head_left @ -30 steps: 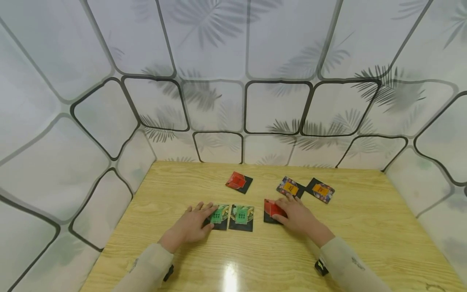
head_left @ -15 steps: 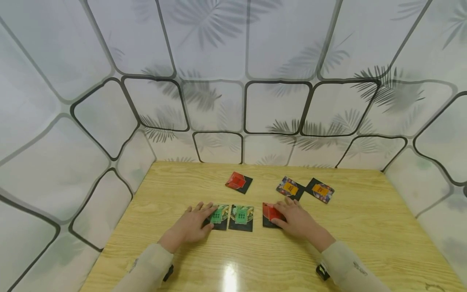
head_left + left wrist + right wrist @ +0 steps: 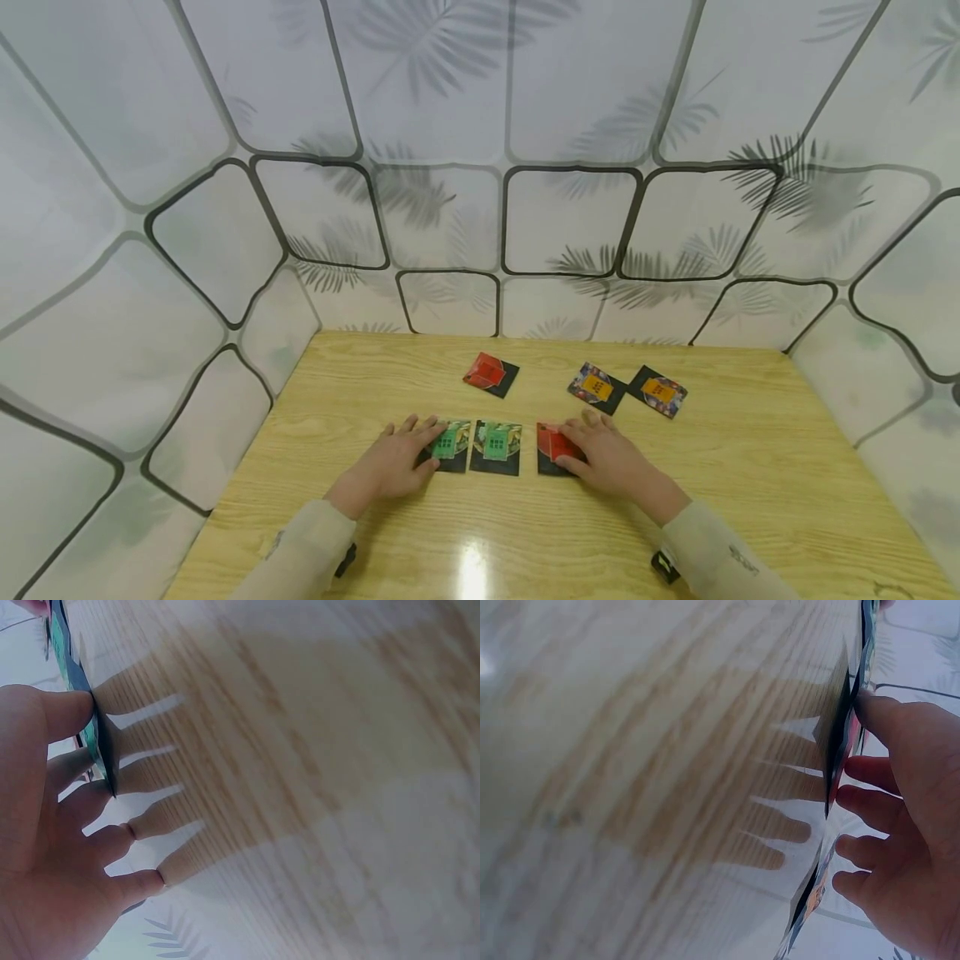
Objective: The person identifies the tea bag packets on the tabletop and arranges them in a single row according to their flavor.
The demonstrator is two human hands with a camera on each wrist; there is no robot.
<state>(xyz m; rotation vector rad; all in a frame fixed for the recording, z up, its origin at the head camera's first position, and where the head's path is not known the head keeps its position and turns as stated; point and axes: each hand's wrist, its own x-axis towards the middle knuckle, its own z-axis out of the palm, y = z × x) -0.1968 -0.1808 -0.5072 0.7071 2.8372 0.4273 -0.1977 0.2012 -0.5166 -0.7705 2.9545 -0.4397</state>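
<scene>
In the head view my left hand (image 3: 393, 462) rests with spread fingers on the left edge of a flat green-and-black packet (image 3: 452, 446). A matching green packet (image 3: 497, 447) lies just right of it, edges nearly touching. My right hand (image 3: 611, 454) lies over the right part of a flat red-and-black packet (image 3: 549, 450), apart from the green pair. In the left wrist view the thumb and fingertips touch the green packet (image 3: 90, 739) and the tabletop. The right wrist view shows the thumb and nearer fingertips on the red packet (image 3: 837, 761), whose edge looks slightly raised.
Another red packet (image 3: 491, 375) lies farther back, tilted. Two purple-and-orange packets, one left (image 3: 597, 387) and one right (image 3: 658, 391), lie at the back right, corners touching. Patterned fabric walls (image 3: 450, 225) enclose the wooden table (image 3: 525, 533) at the back and sides.
My right hand has slid the red packet toward me and slightly left, level with the green packets. The left hand and the other packets have stayed still.
</scene>
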